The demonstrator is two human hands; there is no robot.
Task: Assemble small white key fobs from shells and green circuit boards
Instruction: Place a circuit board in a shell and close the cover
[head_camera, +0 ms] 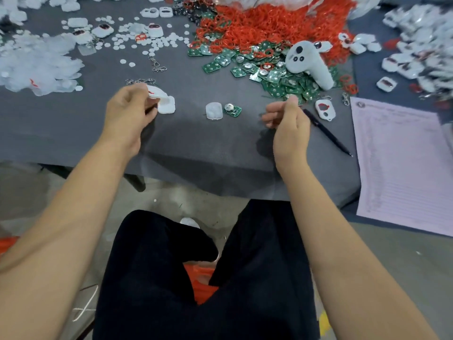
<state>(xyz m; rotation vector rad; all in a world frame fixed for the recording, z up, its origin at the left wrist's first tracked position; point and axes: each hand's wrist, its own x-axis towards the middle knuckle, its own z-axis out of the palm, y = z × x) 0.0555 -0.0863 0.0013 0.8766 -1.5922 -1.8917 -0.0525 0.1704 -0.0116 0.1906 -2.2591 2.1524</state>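
Head view, seated at a dark grey surface (186,133). Your left hand (127,114) is raised just over the surface, its fingers curled round a white shell (157,92) that shows a trace of red inside; a second shell half (167,105) sits right against the fingertips, and whether it is held or lying on the surface cannot be told. Your right hand (286,119) hovers near the front edge with its fingers curled and thumb tip against forefinger; whether anything is pinched there cannot be made out.

Between your hands lie a white shell cover (214,110) and, touching its right side, a green board (232,110) carrying a round silver cell. Beyond the right hand is a heap of boards (274,74), with a mound of red rings (269,23) behind it and a grey controller (307,62) resting on the heap. A black pen (327,132) lies diagonally just right of the right hand, beside a lone fob (325,109) and a lined sheet (404,168) that overhangs the edge. A pile of white parts (36,62) fills the far left, with small white discs (152,41) scattered further back. Finished fobs (416,52) crowd the far right.
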